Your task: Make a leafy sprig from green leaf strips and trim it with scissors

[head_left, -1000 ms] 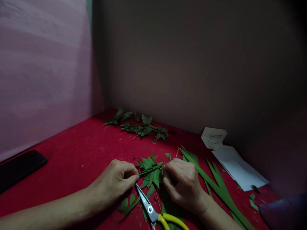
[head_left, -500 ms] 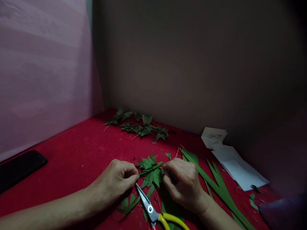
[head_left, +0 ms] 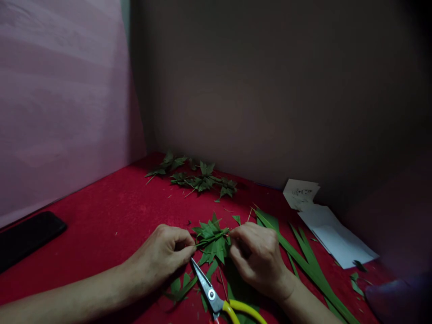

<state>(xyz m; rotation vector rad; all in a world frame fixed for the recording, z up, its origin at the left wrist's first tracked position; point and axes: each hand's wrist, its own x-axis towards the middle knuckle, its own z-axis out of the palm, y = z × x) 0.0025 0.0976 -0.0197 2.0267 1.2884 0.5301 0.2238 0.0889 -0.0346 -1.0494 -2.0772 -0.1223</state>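
Observation:
Between my hands lies a star-shaped green leaf bundle (head_left: 213,239), with a narrow folded strip running across its middle. My left hand (head_left: 172,249) pinches the strip's left end between thumb and forefinger. On the other side, my right hand (head_left: 256,254) is closed at the bundle's right end, thumb and fingertips together near the strip; exactly what it grips there is partly hidden. Scissors (head_left: 211,294) with yellow handles rest on the red cloth just below, their tip close to my left fingertips. Leaf scraps (head_left: 180,288) lie around the blades.
Several leafy sprigs (head_left: 204,180) lie at the back of the red cloth (head_left: 111,211). Long green blades (head_left: 310,265) stretch along the right, beside white papers (head_left: 337,231) and a card with a drawing (head_left: 300,193). A black phone (head_left: 33,238) sits at the far left.

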